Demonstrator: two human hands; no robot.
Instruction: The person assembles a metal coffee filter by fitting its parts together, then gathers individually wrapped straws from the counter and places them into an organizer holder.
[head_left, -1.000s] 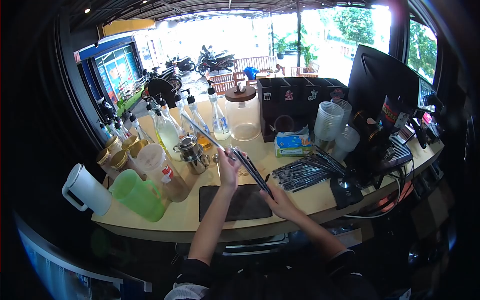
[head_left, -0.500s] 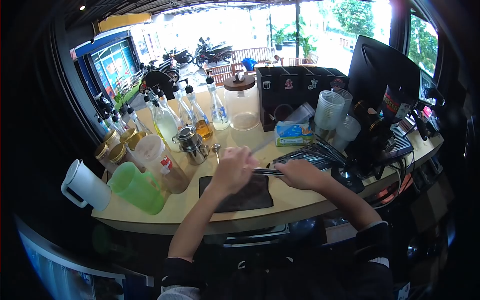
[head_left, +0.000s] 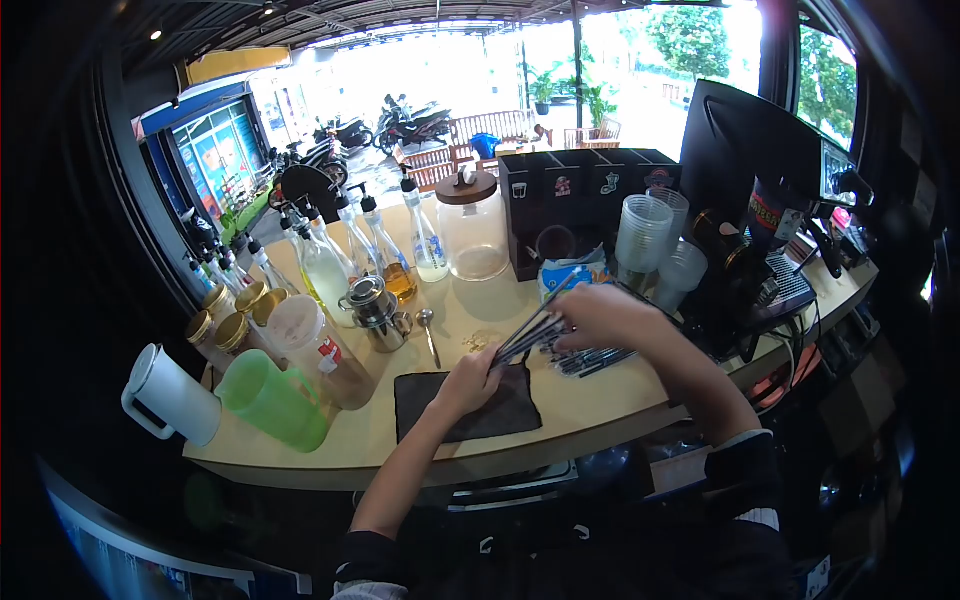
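A bundle of thin black straws [head_left: 528, 338], apparently in clear wrappers, slants up to the right between my hands. My left hand [head_left: 468, 385] is closed round its lower end, above a dark cloth [head_left: 468, 415] on the counter. My right hand [head_left: 605, 318] has its fingers curled at the upper part of the bundle. More straws [head_left: 590, 362] lie in a loose pile beneath my right hand. Behind that hand is a blue-and-white tissue pack [head_left: 572, 272], partly covered. A metal spoon [head_left: 429, 335] and some pale crumbs [head_left: 482, 341] are on the counter beyond my left hand.
At the left stand a white jug [head_left: 172, 395], a green pitcher [head_left: 275, 400], a tall plastic container [head_left: 320, 350] and several pump bottles [head_left: 390, 250]. A glass jar [head_left: 475, 235] and a black organiser [head_left: 590, 190] are behind. Stacked plastic cups [head_left: 642, 235] stand at the right.
The straws have swung from nearly level to a steep slant. My right hand has risen, and my left hand has dropped toward the cloth. The spoon and crumbs show more fully.
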